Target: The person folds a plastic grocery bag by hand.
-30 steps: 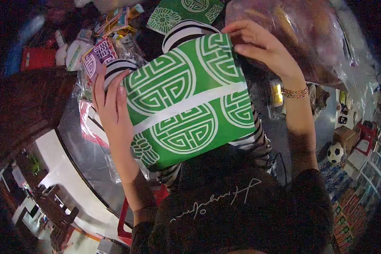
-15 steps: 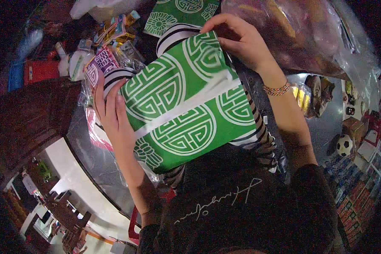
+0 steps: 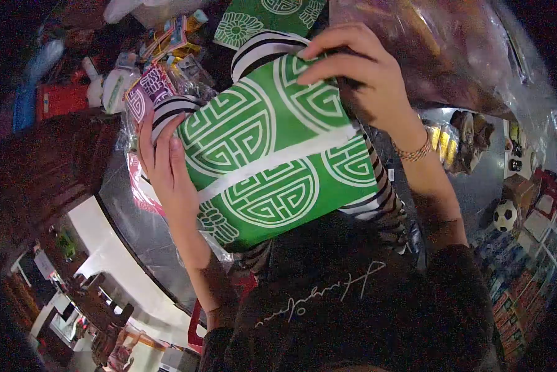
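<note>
Fingers of the right hand curl closed over the far edge of the green package; the left hand grips its left side, fingers straight. The package is near the chest, above the grey table, with a clear plastic bag at far right.

Shows only edges of the striped piece behind the green packet. Cuts a second green packet off at the top. Leaves contents of the plastic bag too blurred to tell.
</note>
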A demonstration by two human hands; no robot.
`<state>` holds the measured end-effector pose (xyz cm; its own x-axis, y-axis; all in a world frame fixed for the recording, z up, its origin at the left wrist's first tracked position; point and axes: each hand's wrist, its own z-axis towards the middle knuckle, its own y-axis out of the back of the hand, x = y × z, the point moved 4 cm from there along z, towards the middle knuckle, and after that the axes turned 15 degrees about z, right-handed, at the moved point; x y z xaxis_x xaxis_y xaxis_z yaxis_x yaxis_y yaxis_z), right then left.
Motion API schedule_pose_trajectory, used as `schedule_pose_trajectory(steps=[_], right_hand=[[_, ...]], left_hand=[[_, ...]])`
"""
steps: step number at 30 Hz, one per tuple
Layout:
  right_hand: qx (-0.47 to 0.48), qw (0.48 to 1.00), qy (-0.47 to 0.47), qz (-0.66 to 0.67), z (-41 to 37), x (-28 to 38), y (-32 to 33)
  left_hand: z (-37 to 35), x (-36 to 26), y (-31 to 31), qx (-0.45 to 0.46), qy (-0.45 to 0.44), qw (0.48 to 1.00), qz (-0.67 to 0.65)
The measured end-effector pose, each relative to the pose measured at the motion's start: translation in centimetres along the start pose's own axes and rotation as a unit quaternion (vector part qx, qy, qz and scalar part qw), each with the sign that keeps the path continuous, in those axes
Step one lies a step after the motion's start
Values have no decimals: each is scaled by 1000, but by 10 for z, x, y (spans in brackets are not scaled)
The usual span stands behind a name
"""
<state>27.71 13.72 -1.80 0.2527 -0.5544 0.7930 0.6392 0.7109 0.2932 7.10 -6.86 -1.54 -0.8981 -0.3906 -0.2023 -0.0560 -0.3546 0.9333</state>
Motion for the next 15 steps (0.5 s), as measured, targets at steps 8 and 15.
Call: schedule_pose_trajectory(steps=[8,15], right_hand=[[-56,951,175,-247,-13,12,13],[-41,929,219,-294,-32,26,-1]], left_hand=[[1,-4,1,0,-1,1000,9],[1,-2,1,1,0,1000,19]])
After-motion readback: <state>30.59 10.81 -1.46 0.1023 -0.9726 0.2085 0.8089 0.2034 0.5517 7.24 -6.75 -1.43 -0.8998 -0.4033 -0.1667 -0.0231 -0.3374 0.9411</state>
